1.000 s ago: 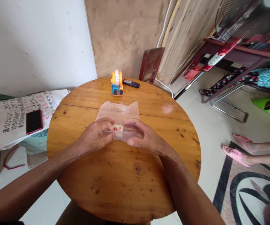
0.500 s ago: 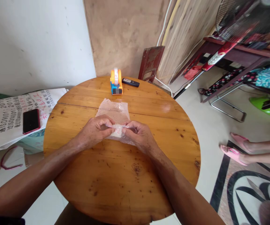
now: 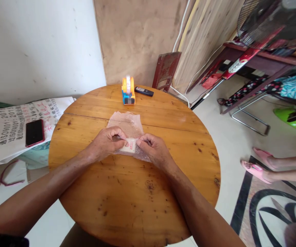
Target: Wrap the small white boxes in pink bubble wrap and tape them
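A translucent sheet of bubble wrap (image 3: 125, 120) lies on the round wooden table in front of me. On its near part rests a small flat white packet (image 3: 130, 146) with red marks, its edges partly covered by my fingers. My left hand (image 3: 108, 140) is closed in a pinch at the packet's left side, with the wrap between thumb and forefinger. From the other side, my right hand (image 3: 154, 147) pinches the wrap by the packet's right edge. Both fingertip grips are partly hidden.
Toward the far edge of the wooden table (image 3: 86, 192) stand an orange and blue tape dispenser (image 3: 128, 91) and a dark remote (image 3: 144, 91). A phone (image 3: 34, 132) lies on printed sacking at left. A red chair (image 3: 166, 70) and fan stand beyond; other people's legs show at right.
The wrap fold that lay over the white packet has come away, and its red marks now show. Both hands stay almost in place, a little farther apart.
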`<state>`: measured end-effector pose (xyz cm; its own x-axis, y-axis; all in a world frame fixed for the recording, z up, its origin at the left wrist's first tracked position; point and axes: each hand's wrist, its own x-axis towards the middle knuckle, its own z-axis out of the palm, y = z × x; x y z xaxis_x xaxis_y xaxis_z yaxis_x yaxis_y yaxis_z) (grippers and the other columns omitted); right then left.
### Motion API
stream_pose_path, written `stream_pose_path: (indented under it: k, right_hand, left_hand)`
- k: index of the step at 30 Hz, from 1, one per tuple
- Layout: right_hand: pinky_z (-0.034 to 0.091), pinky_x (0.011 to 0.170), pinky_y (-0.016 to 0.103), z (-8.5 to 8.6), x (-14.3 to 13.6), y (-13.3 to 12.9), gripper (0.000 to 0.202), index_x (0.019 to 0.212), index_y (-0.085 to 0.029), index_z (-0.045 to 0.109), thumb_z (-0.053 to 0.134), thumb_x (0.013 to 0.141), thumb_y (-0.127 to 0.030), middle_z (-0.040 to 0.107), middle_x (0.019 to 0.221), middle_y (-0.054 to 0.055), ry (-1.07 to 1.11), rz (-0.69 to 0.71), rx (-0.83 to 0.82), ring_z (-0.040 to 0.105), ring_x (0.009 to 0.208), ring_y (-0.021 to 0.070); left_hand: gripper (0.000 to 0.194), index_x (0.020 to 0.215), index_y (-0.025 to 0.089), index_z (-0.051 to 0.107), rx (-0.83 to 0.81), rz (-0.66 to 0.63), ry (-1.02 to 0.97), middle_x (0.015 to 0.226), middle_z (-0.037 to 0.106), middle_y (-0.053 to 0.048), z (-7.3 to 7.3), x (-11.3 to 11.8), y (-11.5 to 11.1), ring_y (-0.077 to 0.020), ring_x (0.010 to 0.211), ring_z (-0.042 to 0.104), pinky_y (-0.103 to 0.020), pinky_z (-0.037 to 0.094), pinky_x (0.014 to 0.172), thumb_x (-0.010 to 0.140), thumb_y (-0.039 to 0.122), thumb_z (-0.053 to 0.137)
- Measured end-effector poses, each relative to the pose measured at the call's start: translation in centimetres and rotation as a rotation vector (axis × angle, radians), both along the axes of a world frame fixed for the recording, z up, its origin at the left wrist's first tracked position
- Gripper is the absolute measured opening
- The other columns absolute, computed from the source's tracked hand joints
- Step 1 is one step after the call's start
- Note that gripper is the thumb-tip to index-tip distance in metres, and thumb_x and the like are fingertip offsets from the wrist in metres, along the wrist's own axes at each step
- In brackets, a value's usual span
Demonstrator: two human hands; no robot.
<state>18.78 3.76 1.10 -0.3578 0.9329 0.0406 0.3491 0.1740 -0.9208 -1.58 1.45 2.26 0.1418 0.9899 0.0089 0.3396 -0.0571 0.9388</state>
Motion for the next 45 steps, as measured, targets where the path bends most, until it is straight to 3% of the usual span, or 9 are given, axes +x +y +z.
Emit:
stream_pose_path:
  k: [5, 14, 18, 21, 26, 29, 32, 37, 45]
  right_hand:
    - [0.036, 0.058, 0.024, -0.2, 0.2, 0.3, 0.016, 0.073, -0.018, 0.056, 0.057, 0.08, -0.032, 0.053, 0.065, -0.002, -0.034, 0.0, 0.067, 0.046, 0.061, 0.0115]
    - [0.039, 0.061, 0.025, -0.9, 0.6, 0.5, 0.011, 0.083, -0.019, 0.058, 0.062, 0.08, -0.029, 0.061, 0.072, 0.0, -0.292, -0.078, 0.289, 0.053, 0.064, 0.0137]
    - [0.044, 0.07, 0.028, -0.9, 0.7, 0.4, 0.008, 0.09, -0.019, 0.061, 0.056, 0.084, -0.021, 0.065, 0.086, 0.006, -0.334, -0.036, 0.565, 0.058, 0.077, 0.0179]
    - [0.045, 0.08, 0.034, -0.7, 0.4, 0.2, 0.019, 0.095, -0.019, 0.064, 0.046, 0.089, -0.015, 0.067, 0.094, 0.01, -0.396, 0.047, 0.785, 0.057, 0.089, 0.0219]
    - [0.041, 0.089, 0.038, 0.1, 0.0, -0.6, 0.016, 0.095, -0.018, 0.065, 0.05, 0.093, -0.022, 0.069, 0.097, 0.009, -0.446, 0.176, 0.911, 0.055, 0.102, 0.0242]
    - [0.04, 0.087, 0.038, 0.2, -0.1, -0.7, 0.019, 0.102, -0.017, 0.066, 0.054, 0.092, -0.028, 0.068, 0.105, 0.011, -0.528, 0.115, 0.97, 0.054, 0.105, 0.0256]
    - [0.041, 0.084, 0.037, 0.2, 0.1, -0.8, 0.024, 0.112, -0.015, 0.063, 0.053, 0.091, -0.022, 0.065, 0.109, 0.013, -0.547, 0.009, 1.028, 0.054, 0.101, 0.0245]
    - [0.034, 0.091, 0.036, 0.7, -0.2, -1.7, 0.015, 0.098, -0.021, 0.066, 0.055, 0.091, -0.013, 0.07, 0.1, 0.004, -0.505, 0.039, 1.221, 0.055, 0.104, 0.02]
    - [0.03, 0.091, 0.041, 0.4, -0.5, -1.9, 0.025, 0.112, -0.02, 0.063, 0.05, 0.097, -0.035, 0.069, 0.103, 0.006, -0.755, 0.183, 1.015, 0.052, 0.102, 0.0238]
  left_hand:
    - [0.018, 0.075, 0.017, 0.057, -0.138, -0.011, -0.125, 0.067, 0.064, 0.002, 0.1, 0.4, 0.3, -0.0092, 0.055, 0.052, -0.018, 0.037, 0.048, 0.066, 0.031, 0.066]
    - [0.021, 0.074, 0.016, 0.057, -0.142, 0.008, -0.159, 0.066, 0.06, 0.003, 0.0, 0.5, 0.4, -0.0084, 0.055, 0.051, -0.018, 0.038, 0.049, 0.062, 0.029, 0.067]
    - [0.02, 0.075, 0.016, 0.057, -0.135, 0.0, -0.159, 0.067, 0.062, 0.002, -0.1, 0.5, 0.4, -0.0087, 0.056, 0.052, -0.019, 0.038, 0.05, 0.063, 0.029, 0.066]
    - [0.018, 0.075, 0.016, 0.057, -0.118, -0.014, -0.163, 0.068, 0.064, 0.002, -0.1, 0.5, 0.4, -0.0086, 0.057, 0.053, -0.019, 0.038, 0.051, 0.065, 0.028, 0.066]
    - [0.02, 0.075, 0.016, 0.056, -0.134, -0.029, -0.188, 0.069, 0.065, 0.001, 0.1, 0.5, 0.5, -0.01, 0.061, 0.056, -0.02, 0.042, 0.054, 0.065, 0.029, 0.067]
    - [0.021, 0.076, 0.016, 0.055, -0.147, -0.044, -0.196, 0.07, 0.066, 0.0, 0.1, 0.5, 0.5, -0.0107, 0.062, 0.057, -0.02, 0.042, 0.053, 0.066, 0.03, 0.067]
    - [0.021, 0.076, 0.017, 0.055, -0.135, -0.018, -0.193, 0.068, 0.065, 0.001, -0.1, 0.5, 0.6, -0.0099, 0.059, 0.055, -0.02, 0.041, 0.052, 0.064, 0.029, 0.067]
    - [0.021, 0.077, 0.017, 0.056, -0.131, -0.004, -0.187, 0.067, 0.064, 0.002, -0.4, 0.5, 0.6, -0.0094, 0.058, 0.054, -0.02, 0.04, 0.053, 0.064, 0.03, 0.067]
    - [0.018, 0.077, 0.018, 0.055, -0.085, -0.063, -0.176, 0.069, 0.065, 0.002, -0.4, 0.5, 0.8, -0.0117, 0.065, 0.06, -0.024, 0.045, 0.064, 0.069, 0.029, 0.066]
